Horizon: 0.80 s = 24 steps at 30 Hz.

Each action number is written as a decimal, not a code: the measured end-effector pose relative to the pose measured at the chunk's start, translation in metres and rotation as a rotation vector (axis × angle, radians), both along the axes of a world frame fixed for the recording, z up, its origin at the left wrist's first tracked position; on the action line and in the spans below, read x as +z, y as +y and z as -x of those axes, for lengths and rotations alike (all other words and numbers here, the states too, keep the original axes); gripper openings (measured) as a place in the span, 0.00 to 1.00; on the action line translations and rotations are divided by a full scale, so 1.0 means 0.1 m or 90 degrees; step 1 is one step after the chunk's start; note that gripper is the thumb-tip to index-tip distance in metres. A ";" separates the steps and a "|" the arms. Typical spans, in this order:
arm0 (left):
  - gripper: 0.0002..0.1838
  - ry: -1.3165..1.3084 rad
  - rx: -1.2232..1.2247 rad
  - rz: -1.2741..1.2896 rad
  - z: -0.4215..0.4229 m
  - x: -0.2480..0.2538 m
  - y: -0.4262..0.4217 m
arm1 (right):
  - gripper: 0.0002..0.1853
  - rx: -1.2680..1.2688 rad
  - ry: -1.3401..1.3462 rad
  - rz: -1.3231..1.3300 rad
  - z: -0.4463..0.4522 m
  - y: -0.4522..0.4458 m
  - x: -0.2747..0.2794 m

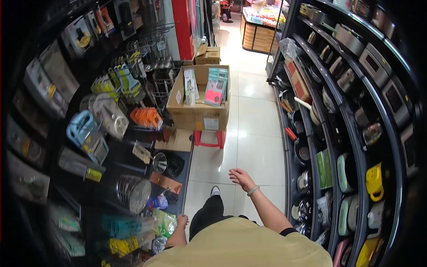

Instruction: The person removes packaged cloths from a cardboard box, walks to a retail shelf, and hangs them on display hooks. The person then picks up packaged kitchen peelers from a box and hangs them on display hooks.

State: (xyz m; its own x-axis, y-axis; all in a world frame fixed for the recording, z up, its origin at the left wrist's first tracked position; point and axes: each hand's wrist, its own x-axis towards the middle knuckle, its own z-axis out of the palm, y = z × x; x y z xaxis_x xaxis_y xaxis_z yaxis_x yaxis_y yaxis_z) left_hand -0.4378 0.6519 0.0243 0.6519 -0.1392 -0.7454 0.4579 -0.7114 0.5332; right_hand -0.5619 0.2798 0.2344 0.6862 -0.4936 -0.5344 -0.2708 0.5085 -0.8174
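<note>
My right hand (241, 179) reaches out over the tiled floor, fingers apart and nothing in it, with a pale bracelet on the wrist. Low on the left, my left hand (183, 220) hangs beside the lower shelf edge, near a green-and-white plastic bag (165, 224); its fingers look curled, but whether they hold anything is too small to tell. Ahead, an open cardboard box (195, 116) rests on a red stool (209, 144). Inside the box stand a pink and teal package (215, 91) and a white package (190, 84).
Hanging racks on the left carry orange packs (146, 118), blue graters (86, 133) and a wire basket (133, 193). Shelves on the right hold pans, kettles and a yellow item (375, 181). A tiled aisle (253, 115) runs forward to a wooden counter (255, 35).
</note>
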 end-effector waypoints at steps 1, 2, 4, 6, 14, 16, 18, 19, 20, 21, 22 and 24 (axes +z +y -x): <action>0.07 0.028 0.004 -0.005 -0.19 0.01 -0.23 | 0.17 0.018 0.029 0.029 -0.18 -0.23 0.03; 0.07 0.059 0.009 -0.014 -0.31 0.02 -0.39 | 0.17 0.037 0.061 0.052 -0.32 -0.44 0.05; 0.06 0.036 0.067 0.078 -0.63 0.14 -0.79 | 0.16 0.046 0.028 0.142 -0.72 -0.90 0.38; 0.04 0.010 0.073 0.110 -0.96 0.17 -1.14 | 0.16 0.030 0.005 0.234 -1.11 -1.37 0.55; 0.02 0.020 0.249 0.159 -1.52 0.54 -1.81 | 0.25 0.031 0.025 0.630 -2.59 -2.98 0.52; 0.03 0.036 0.293 0.155 -1.46 0.38 -1.70 | 0.27 0.058 0.053 0.716 -3.00 -3.38 0.41; 0.02 0.026 0.328 0.097 -1.31 0.35 -1.67 | 0.28 0.080 0.085 0.787 -3.45 -3.74 0.34; 0.04 0.030 0.367 0.101 -1.15 0.36 -1.61 | 0.32 0.064 0.059 0.793 -3.70 -3.98 0.14; 0.04 0.111 0.391 0.108 -1.05 0.20 -1.45 | 0.33 0.069 0.067 0.799 -3.91 -4.16 0.09; 0.08 0.191 0.414 0.112 -0.98 0.10 -1.35 | 0.33 0.071 0.073 0.803 -4.13 -4.34 0.07; 0.08 0.219 0.427 0.078 -0.79 0.21 -1.35 | 0.34 0.077 0.089 0.798 -4.25 -4.45 -0.03; 0.08 0.192 0.429 0.011 -0.53 0.55 -1.60 | 0.36 0.085 0.127 0.782 -4.57 -4.75 -0.28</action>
